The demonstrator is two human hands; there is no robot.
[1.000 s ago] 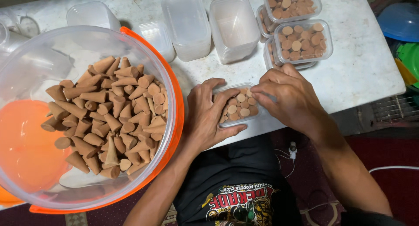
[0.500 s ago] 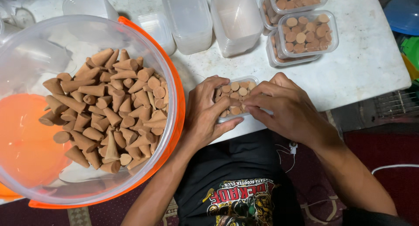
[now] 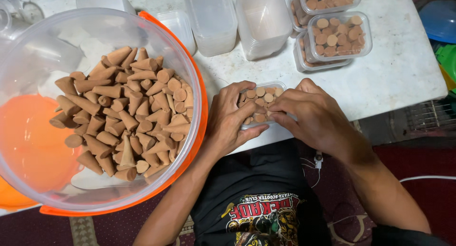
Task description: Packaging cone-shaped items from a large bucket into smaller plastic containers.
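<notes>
Brown cones, clear tubs, orange rim

The incense cones are tan-brown in a clear bowl rimmed orange; the small container is clear plastic on a mottled white table; far right, a blue lid.

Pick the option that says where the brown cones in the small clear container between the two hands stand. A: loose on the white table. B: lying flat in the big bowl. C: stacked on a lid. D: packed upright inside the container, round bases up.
D: the small clear container, held between the left hand and the right hand, shows round cone bases facing up, side by side within its walls.
</notes>
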